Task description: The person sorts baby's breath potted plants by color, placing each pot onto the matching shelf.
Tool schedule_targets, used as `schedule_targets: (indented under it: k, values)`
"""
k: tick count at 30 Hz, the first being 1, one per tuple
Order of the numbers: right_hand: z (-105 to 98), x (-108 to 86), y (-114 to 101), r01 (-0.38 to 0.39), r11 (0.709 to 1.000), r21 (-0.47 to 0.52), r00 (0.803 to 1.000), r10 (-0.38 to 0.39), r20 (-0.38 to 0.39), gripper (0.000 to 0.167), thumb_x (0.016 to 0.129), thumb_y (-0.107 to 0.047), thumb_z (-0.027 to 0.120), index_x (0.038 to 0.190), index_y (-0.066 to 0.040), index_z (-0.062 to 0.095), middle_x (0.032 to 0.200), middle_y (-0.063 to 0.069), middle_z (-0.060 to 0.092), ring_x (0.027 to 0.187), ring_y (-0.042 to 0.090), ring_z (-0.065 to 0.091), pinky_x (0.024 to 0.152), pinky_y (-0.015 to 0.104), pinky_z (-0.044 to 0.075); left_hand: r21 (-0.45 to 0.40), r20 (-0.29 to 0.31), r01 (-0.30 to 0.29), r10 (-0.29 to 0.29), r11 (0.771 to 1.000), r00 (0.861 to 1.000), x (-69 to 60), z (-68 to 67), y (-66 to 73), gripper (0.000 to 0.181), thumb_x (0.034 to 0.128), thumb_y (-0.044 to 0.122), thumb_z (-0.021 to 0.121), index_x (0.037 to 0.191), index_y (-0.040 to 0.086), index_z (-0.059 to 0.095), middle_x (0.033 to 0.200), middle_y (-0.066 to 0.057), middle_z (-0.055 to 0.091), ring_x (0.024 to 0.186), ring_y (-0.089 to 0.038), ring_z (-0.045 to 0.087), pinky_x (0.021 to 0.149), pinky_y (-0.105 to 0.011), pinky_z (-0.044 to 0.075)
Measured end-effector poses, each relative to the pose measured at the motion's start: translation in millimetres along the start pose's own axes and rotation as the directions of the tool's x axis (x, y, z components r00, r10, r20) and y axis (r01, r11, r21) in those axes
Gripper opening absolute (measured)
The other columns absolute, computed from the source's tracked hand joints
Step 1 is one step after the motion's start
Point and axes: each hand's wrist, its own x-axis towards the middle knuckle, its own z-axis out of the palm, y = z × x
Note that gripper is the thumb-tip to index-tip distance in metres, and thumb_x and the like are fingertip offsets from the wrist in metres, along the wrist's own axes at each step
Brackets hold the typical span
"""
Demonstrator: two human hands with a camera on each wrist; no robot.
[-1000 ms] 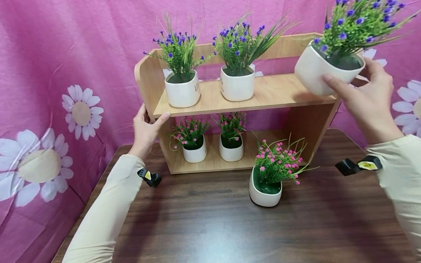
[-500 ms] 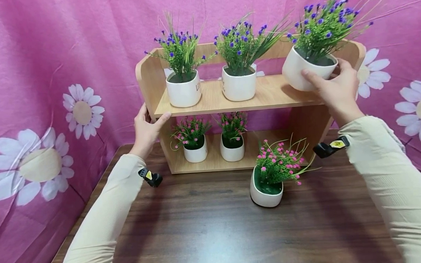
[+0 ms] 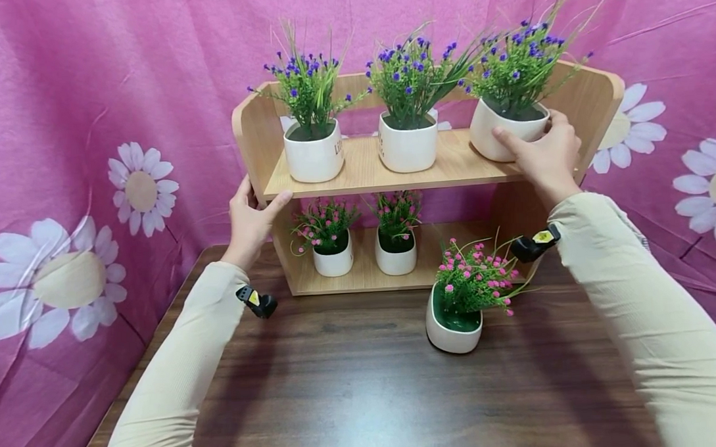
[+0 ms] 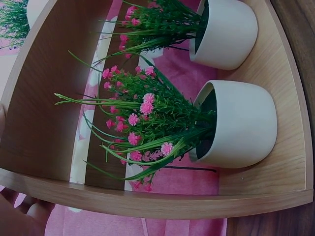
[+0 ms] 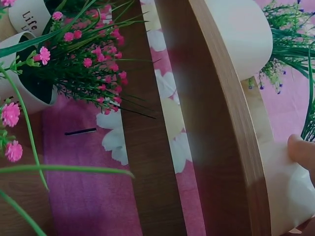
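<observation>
My right hand (image 3: 550, 159) grips a white flowerpot (image 3: 486, 132) with purple flowers at the right of the wooden shelf's upper board, thumb in front. The pot leans slightly; whether its base touches the board I cannot tell. In the right wrist view, its white side (image 5: 285, 184) shows beside the thumb. My left hand (image 3: 248, 222) holds the left side of the wooden shelf (image 3: 356, 177), thumb at the front edge and fingers behind the panel. Two more purple-flowered pots, one left (image 3: 313, 156) and one central (image 3: 407, 146), stand upright on the same board.
Two pink-flowered pots, one left (image 3: 333, 260) and one beside it (image 3: 396, 258), stand on the lower board. Another pink-flowered pot (image 3: 453, 337) is on the dark wooden table (image 3: 340, 395) before the shelf. A pink floral cloth (image 3: 170, 92) hangs behind.
My right hand has carried the purple-flowered pot leftward, over the upper board toward the central pot, and it has become more upright. The left hand has stayed on the shelf's side.
</observation>
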Motion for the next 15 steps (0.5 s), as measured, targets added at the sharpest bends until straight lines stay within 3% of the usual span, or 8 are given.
schedule_targets:
  k: [15]
  values:
    - [1.1, 0.1, -3.0, 0.033, 0.994, -0.105, 0.999, -0.03, 0.023, 0.089, 0.078, -0.064, 0.062, 0.142, -0.006, 0.042, 0.134, 0.02, 0.052, 0.12, 0.035, 0.045, 0.102, 0.047, 0.036, 0.007, -0.008, 0.002, -0.002, 1.0, 1.0, -1.5, 0.6, 0.7, 0.069, 0.0797, 0.008, 0.077, 0.142, 0.01, 0.045, 0.135, -0.017, 0.054, 0.118, -0.021, 0.054, 0.101, -0.032, 0.046]
